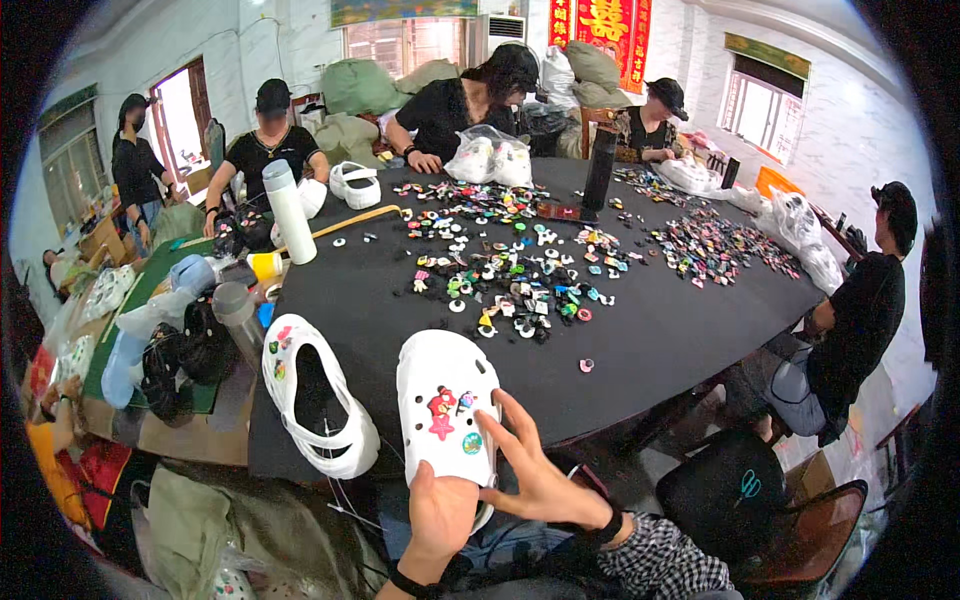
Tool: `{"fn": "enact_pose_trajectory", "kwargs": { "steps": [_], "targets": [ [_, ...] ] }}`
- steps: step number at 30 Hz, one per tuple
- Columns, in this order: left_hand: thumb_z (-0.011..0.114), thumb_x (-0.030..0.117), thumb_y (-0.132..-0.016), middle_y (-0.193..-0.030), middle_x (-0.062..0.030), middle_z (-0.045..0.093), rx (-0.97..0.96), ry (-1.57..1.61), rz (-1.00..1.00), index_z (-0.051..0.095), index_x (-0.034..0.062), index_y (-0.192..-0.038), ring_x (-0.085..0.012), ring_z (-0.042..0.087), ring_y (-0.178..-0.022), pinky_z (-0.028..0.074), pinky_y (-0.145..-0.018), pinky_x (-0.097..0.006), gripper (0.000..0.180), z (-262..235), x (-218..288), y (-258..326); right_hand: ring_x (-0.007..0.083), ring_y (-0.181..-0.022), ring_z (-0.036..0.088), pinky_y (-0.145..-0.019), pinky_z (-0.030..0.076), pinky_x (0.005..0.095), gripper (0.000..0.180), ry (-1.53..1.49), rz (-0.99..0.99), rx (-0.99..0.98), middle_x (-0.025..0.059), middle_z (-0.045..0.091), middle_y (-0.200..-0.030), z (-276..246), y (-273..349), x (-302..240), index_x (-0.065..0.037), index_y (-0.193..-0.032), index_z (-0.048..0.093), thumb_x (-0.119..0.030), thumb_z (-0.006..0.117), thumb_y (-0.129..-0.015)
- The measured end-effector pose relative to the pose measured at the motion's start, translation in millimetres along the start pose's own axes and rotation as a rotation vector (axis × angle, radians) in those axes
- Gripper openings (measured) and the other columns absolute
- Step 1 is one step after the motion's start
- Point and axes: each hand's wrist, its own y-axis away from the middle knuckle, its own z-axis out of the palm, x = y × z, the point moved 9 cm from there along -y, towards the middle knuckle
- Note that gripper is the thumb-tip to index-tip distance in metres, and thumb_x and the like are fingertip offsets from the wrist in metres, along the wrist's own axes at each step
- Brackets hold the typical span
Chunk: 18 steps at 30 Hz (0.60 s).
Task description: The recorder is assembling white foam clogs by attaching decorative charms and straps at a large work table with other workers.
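A white clog (425, 385) is held up before me, its toe pointing away and its holed upper facing me. Red, pink, teal and multicoloured charms sit on that upper. My left hand (445, 515) supports the clog at its opening, thumb showing and the other fingers mostly hidden. At the clog's right side is my right hand (540, 480), with spread fingers whose tips reach its edge near the charms. Another white clog (350, 440) stands to the left on the table's near edge, a few charms on its upper and a thin white tie hanging from it.
Loose charms (520, 285) lie in heaps across the black table (660, 340). A white bottle (289, 215), a clear tumbler (238, 318) and a dark bottle (600, 165) stand on it. Several people sit around the table. A dark chair (735, 490) is at my right.
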Motion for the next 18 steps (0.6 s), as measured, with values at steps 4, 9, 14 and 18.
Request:
{"fn": "enact_pose_trajectory", "kwargs": {
  "steps": [4,9,14,18],
  "targets": [
    [0.042,0.043,-0.096,-0.148,-0.0145,0.032,0.044,0.073,0.005,0.021,0.0018,-0.146,-0.0300,0.033,-0.136,0.023,-0.113,-0.045,0.068,-2,2,-5,0.0409,-0.138,0.022,-0.112,0.025,0.0462,0.078,0.121,-0.018,-0.053,0.0236,0.022,-0.148,-52,-13,-10,-0.009,-0.144,0.034,-0.012,0.072,-0.076],
    [0.038,0.048,-0.096,-0.145,-0.0109,0.039,0.139,0.074,-0.026,0.032,0.0046,-0.143,-0.0295,0.039,-0.132,0.026,-0.111,-0.045,0.065,-6,3,-5,0.0319,-0.124,0.047,-0.101,0.040,0.0403,0.038,0.208,0.038,0.159,0.0177,0.048,-0.133,-144,-38,3,-0.005,-0.121,0.058,-0.005,0.061,-0.083],
    [0.039,0.045,-0.096,-0.142,-0.0117,0.042,0.126,0.219,-0.041,0.035,0.0031,-0.141,-0.0287,0.041,-0.129,0.028,-0.109,-0.043,0.062,-7,1,-6,0.0250,-0.107,0.059,-0.088,0.052,0.0351,0.026,0.269,0.075,0.255,0.0125,0.058,-0.119,-205,-80,15,-0.002,-0.113,0.061,-0.005,0.056,-0.088],
    [0.039,0.042,-0.097,-0.142,-0.0121,0.042,0.148,0.190,-0.029,0.036,0.0033,-0.140,-0.0284,0.040,-0.129,0.028,-0.109,-0.043,0.058,-1,9,-4,0.0263,-0.093,0.064,-0.081,0.052,0.0342,0.022,0.411,0.042,0.219,0.0147,0.065,-0.103,-204,-118,32,-0.001,-0.105,0.065,-0.007,0.057,-0.086]
  ]
}}
